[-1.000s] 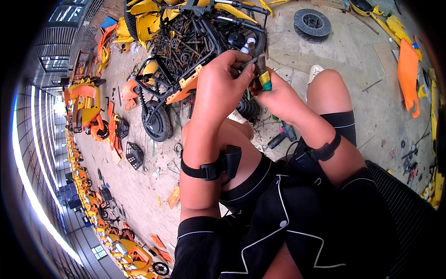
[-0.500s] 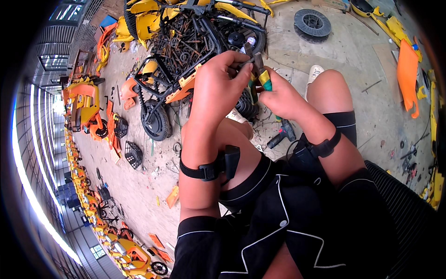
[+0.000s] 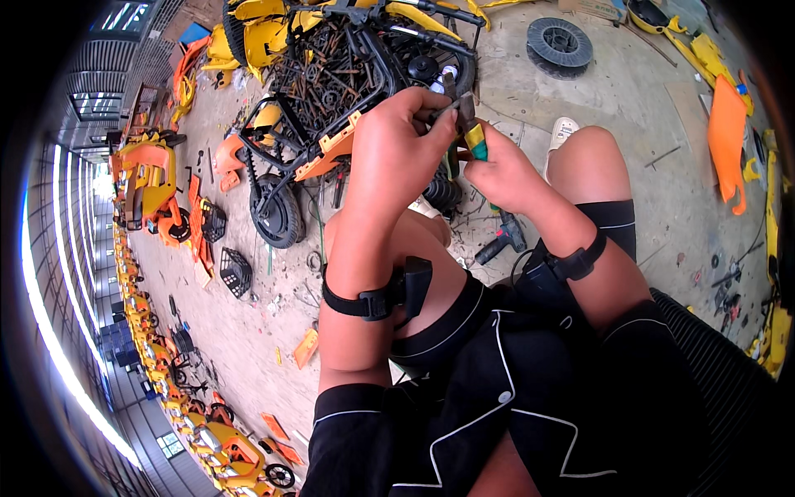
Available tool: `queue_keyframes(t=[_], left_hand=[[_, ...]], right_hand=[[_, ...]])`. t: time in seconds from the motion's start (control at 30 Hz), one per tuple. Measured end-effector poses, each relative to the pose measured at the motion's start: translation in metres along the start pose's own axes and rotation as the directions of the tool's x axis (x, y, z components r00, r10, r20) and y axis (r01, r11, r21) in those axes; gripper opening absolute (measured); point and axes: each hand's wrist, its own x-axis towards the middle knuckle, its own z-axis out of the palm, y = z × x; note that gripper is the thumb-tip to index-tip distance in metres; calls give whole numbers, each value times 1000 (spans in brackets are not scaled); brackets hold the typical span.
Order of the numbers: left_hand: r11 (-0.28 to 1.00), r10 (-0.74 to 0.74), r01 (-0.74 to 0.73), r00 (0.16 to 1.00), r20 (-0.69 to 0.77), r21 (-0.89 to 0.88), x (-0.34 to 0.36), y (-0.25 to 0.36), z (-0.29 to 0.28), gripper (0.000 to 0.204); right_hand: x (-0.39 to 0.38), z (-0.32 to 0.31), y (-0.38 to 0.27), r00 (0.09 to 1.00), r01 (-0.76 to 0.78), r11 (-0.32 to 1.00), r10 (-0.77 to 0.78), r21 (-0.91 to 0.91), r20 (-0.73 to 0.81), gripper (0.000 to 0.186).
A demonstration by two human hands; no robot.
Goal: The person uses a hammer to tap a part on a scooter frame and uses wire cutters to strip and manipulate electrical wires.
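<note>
1. Starting state: the left hand (image 3: 403,137) pinches a thin grey piece (image 3: 451,107) between thumb and fingers; the right hand (image 3: 503,170) grasps pliers (image 3: 474,141) by their yellow-and-green handles.
2. Location: the piece lies at the head of the pliers, on the near side of the heap of metal parts (image 3: 327,83). Whether the jaws bite on it cannot be told.
3. Pinch the piece firmly; a slack hold would probably let it twist.
4. Set the left fingertips clear of the jaws before squeezing.
5. Apply even pressure, wrists steady.
6. Avoid dropping parts near the power drill (image 3: 503,241) on the floor.
</note>
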Motion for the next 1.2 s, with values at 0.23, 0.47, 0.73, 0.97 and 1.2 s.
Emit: queue_keyframes(t=[0.23,0.47,0.73,0.97,1.2], left_hand=[[1000,0,0,1000,-11,3,1,-1,2,19],[999,21,-21,1000,-16,28,2,-1,3,19],[961,160,-143,986,-53,237,1,-3,3,18],[980,105,-94,993,-59,175,0,1,4,19],[996,52,-48,997,-55,72,-2,9,2,19]], right_hand=[[0,2,-3,999,-27,999,28,24,-23,59],[0,1,-4,999,-34,999,34,6,-30,61],[-1,1,-8,996,-84,996,83,-18,-43,55],[-1,-2,-10,999,-49,998,49,28,-21,53],[2,-4,-4,998,2,984,-14,176,67,48]])
